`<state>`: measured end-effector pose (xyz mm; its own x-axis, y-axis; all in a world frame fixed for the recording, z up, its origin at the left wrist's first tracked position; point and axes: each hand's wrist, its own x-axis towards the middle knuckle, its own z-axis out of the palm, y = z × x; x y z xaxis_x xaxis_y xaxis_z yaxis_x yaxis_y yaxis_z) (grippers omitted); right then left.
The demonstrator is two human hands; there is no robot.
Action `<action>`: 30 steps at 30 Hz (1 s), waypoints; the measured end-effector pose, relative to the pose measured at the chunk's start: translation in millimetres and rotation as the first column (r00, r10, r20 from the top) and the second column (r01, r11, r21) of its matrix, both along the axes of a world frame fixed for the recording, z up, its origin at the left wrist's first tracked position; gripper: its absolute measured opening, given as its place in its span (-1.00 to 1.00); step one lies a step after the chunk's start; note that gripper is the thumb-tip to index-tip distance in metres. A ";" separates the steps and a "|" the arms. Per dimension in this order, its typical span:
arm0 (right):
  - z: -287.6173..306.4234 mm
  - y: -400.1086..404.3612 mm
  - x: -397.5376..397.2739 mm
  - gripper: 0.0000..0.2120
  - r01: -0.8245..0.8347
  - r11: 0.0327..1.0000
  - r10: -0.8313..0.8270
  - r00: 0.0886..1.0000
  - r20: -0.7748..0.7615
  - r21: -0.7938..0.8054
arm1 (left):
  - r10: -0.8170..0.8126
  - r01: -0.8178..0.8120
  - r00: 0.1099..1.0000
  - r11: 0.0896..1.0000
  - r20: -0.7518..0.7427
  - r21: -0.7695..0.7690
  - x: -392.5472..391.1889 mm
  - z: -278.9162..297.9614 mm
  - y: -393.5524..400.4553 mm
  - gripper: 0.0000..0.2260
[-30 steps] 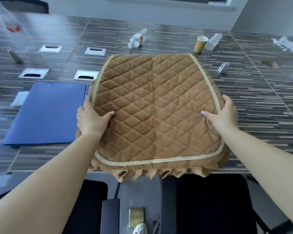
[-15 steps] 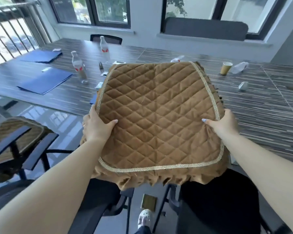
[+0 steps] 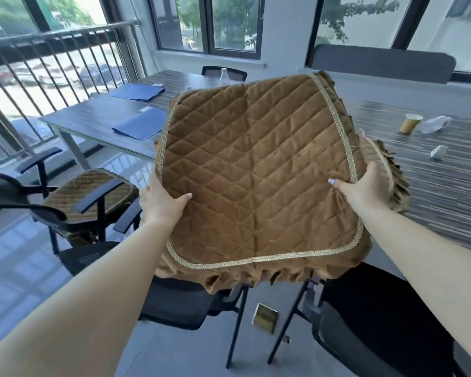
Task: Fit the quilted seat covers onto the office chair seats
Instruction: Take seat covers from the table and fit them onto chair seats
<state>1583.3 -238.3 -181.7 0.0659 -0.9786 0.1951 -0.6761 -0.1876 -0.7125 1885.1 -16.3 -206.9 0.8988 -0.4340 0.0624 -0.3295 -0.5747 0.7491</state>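
A brown quilted seat cover (image 3: 256, 170) with gold trim and a ruffled skirt is held up in the air in front of me, tilted toward me. My left hand (image 3: 162, 201) grips its left edge and my right hand (image 3: 363, 186) grips its right edge, thumbs on top. Beneath the cover stand two bare black office chairs, one (image 3: 180, 303) at lower centre and another (image 3: 386, 317) at lower right. To the left, a third chair (image 3: 87, 191) wears a matching quilted cover on its seat.
A long striped table (image 3: 446, 186) runs behind the cover, carrying blue folders (image 3: 140, 123), a paper cup (image 3: 411, 123), a crushed plastic bottle (image 3: 434, 124) and a small white item (image 3: 438, 152). A railing and windows line the left and back. A brass floor box (image 3: 264, 318) lies between the chairs.
Both hands have lifted the cover off the table and carried it higher and leftward. My view has risen and turned left, bringing the covered chair, railing and windows into sight.
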 end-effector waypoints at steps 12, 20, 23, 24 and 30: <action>45.0 82.8 192.4 -0.48 -0.243 0.946 0.215 0.966 -0.146 -0.213 | -0.271 0.272 0.956 0.962 0.116 0.007 103.8 17.3 32.7 -0.09; 81.2 124.2 310.5 -0.66 -0.629 0.675 0.281 0.702 -0.654 -0.386 | -0.365 0.550 0.526 0.835 0.769 0.020 175.4 62.3 50.2 -0.43; 90.6 131.8 338.8 -0.73 -0.739 0.564 0.260 0.584 -0.769 -0.369 | -0.461 0.527 0.459 0.829 0.760 0.185 194.3 80.7 39.3 -0.51; 92.9 133.7 345.5 -0.75 -0.756 0.539 0.263 0.570 -0.778 -0.371 | -0.516 0.507 0.471 0.822 0.715 0.259 200.3 85.1 34.7 -0.57; 84.0 121.5 360.6 -0.47 -0.722 0.507 0.307 0.662 -0.684 -0.471 | -0.466 0.483 0.587 0.858 0.662 0.175 220.4 93.5 16.7 -0.74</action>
